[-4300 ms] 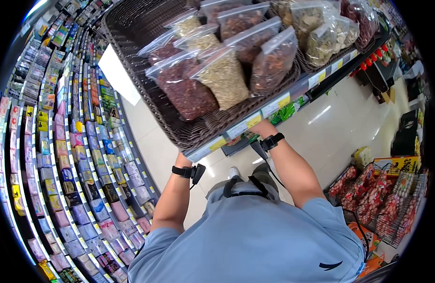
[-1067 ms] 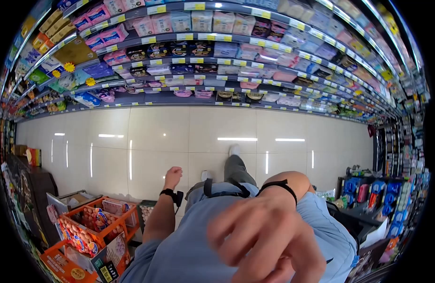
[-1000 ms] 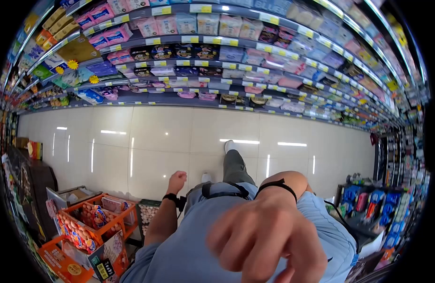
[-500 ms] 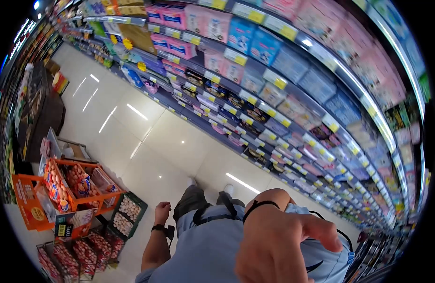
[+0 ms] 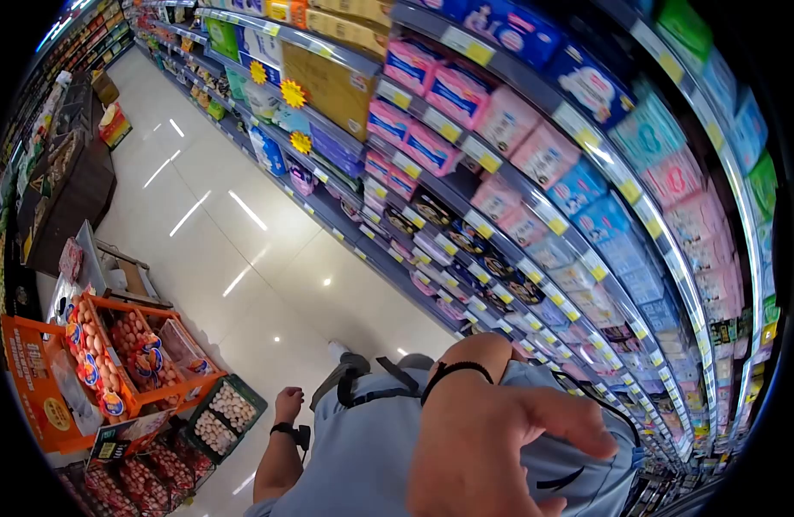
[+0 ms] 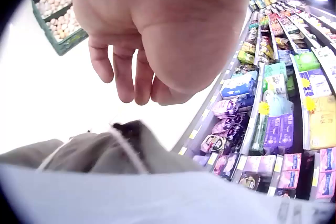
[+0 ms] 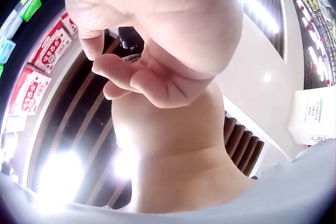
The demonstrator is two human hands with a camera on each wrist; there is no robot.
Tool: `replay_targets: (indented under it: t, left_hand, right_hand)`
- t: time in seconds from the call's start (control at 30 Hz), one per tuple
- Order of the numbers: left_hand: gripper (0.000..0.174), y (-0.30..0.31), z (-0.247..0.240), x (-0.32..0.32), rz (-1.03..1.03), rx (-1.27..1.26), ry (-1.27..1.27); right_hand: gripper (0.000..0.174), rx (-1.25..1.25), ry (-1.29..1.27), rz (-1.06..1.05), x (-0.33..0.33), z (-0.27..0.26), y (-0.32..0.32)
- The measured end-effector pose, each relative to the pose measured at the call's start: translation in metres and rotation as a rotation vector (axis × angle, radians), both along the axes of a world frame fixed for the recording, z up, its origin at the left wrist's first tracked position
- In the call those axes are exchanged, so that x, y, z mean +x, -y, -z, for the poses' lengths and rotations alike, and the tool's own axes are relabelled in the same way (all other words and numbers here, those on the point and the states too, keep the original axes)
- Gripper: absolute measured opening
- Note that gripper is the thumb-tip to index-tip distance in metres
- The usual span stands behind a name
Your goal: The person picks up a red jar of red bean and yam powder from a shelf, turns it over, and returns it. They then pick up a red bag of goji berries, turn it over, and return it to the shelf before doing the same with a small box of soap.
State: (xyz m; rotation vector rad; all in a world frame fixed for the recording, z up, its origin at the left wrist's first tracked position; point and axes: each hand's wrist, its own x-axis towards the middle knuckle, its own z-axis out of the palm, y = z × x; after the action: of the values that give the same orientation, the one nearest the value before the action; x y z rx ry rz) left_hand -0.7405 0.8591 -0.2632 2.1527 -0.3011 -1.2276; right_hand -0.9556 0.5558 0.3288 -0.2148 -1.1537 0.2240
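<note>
Head view, nothing visible in either grip: left hand [image 5: 289, 403] loosely relaxed, green crate [image 6: 72, 44] off to its left; right hand [image 5: 483, 444] raised, loosely half-curled, shelved packs [image 5: 542, 155] beyond it. I'd swing both clear of those.

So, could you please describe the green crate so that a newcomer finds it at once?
At the lower left of the head view stands the big orange crate. There, between it and the person's left hand, is the green crate. Unlike its orange neighbour, it is dark green, with pale eggs in two separate compartments.
</note>
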Motion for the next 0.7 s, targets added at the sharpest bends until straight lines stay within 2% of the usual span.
replay_targets:
  t: [0.07,0.17,0.27,0.33,0.4,0.43,0.5,0.53,0.7]
  left_hand:
    - [0.026,0.024,-0.013,0.051,-0.014,-0.043,0.057]
    - [0.027,0.053,-0.009,0.124,-0.17,-0.106,0.053]
    - [0.027,0.085,-0.027,0.169,-0.21,-0.101,0.069]
    - [0.026,0.102,-0.037,0.186,-0.15,-0.09,0.118]
    - [0.026,0.116,-0.034,0.202,-0.157,-0.103,0.125]
    - [0.026,0.118,-0.028,0.205,-0.197,-0.082,0.098]
    - [0.026,0.12,-0.009,0.213,-0.268,-0.059,0.037]
    - [0.026,0.123,-0.008,0.215,-0.284,-0.043,0.026]
    - [0.025,0.132,-0.013,0.221,-0.445,0.049,-0.068]
  right_hand:
    - [0.078,0.155,-0.209,0.011,0.021,0.0,0.005]
    - [0.08,0.087,-0.059,-0.048,0.087,-0.012,0.032]
    - [0.082,0.091,-0.024,-0.063,0.133,-0.004,0.05]
    - [0.083,0.112,-0.022,-0.066,0.158,0.001,0.067]
    - [0.085,0.208,-0.159,-0.054,0.186,0.001,0.091]
    - [0.085,0.212,-0.16,-0.068,0.201,0.003,0.106]
    - [0.082,0.151,-0.129,-0.233,0.234,0.008,0.136]
    - [0.08,0.2,-0.084,-0.177,0.251,0.011,0.147]
    - [0.078,0.243,-0.073,-0.258,0.324,-0.003,0.237]
